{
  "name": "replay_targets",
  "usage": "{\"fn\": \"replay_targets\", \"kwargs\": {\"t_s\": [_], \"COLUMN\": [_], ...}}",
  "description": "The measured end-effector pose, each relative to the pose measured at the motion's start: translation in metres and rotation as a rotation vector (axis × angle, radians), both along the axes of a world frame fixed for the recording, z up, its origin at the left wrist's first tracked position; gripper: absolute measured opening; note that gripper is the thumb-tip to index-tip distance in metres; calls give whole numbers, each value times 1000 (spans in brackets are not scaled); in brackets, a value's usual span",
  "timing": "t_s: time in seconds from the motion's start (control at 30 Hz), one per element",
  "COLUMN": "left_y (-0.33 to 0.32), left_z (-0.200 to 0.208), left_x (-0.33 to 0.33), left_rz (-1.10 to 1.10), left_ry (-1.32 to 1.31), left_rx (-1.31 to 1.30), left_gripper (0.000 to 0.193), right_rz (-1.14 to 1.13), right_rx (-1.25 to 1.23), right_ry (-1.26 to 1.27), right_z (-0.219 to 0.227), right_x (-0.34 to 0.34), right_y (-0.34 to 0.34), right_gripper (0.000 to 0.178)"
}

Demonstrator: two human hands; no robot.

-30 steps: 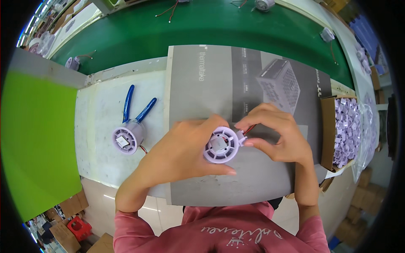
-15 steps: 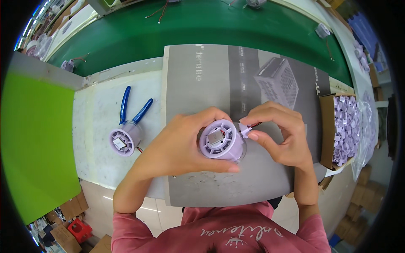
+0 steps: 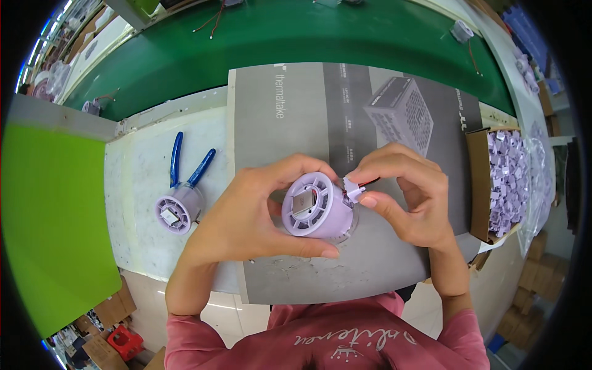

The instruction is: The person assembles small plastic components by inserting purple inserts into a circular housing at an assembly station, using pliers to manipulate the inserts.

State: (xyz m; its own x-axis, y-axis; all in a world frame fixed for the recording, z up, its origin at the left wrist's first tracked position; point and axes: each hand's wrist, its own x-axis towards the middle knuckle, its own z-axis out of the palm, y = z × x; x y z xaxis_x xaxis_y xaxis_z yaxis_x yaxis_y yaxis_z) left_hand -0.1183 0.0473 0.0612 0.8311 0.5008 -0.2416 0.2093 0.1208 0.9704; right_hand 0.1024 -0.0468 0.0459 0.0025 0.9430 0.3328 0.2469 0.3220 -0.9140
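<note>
My left hand (image 3: 253, 216) wraps around a pale purple round plastic housing (image 3: 316, 206), its open slotted face turned up toward me with a small metal part in its centre. My right hand (image 3: 404, 194) pinches a small white connector (image 3: 354, 190) with red and black wires at the housing's right rim. Both hands hover over a grey printed cardboard sheet (image 3: 308, 111).
A second purple housing (image 3: 176, 211) stands on the white bench at the left, beside blue-handled pliers (image 3: 185, 166). A cardboard box of several small purple parts (image 3: 509, 179) sits at the right. A green mat (image 3: 296, 37) lies beyond, and a bright green panel (image 3: 49, 222) at the far left.
The housing has tilted and turned in my left hand, so its open face points more toward me. My right hand's fingers have shifted along the rim with the connector.
</note>
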Motion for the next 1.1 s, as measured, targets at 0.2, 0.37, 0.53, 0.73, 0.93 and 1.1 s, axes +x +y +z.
{"fn": "replay_targets", "kwargs": {"t_s": [0.2,0.37,0.53,0.73,0.93,1.1], "left_y": [-2,-4,-10,-8,-5,-6], "left_z": [3,6,5,-4,-7,-14], "left_x": [1,0,3,5,9,16], "left_rz": [38,37,120,102,74,120], "left_ry": [36,7,-45,-117,-183,-182], "left_rx": [56,94,121,350,545,578], "left_gripper": [76,75,72,66,63,64], "right_rz": [-6,-4,-50,-48,-38,30], "right_rx": [84,118,186,337,347,300], "right_ry": [-173,-140,-290,-433,-434,-532], "right_z": [5,7,9,4,1,20], "right_x": [0,-2,-7,-3,2,14], "right_y": [-3,-6,-11,-10,-6,-2], "right_gripper": [27,30,32,28,24,19]}}
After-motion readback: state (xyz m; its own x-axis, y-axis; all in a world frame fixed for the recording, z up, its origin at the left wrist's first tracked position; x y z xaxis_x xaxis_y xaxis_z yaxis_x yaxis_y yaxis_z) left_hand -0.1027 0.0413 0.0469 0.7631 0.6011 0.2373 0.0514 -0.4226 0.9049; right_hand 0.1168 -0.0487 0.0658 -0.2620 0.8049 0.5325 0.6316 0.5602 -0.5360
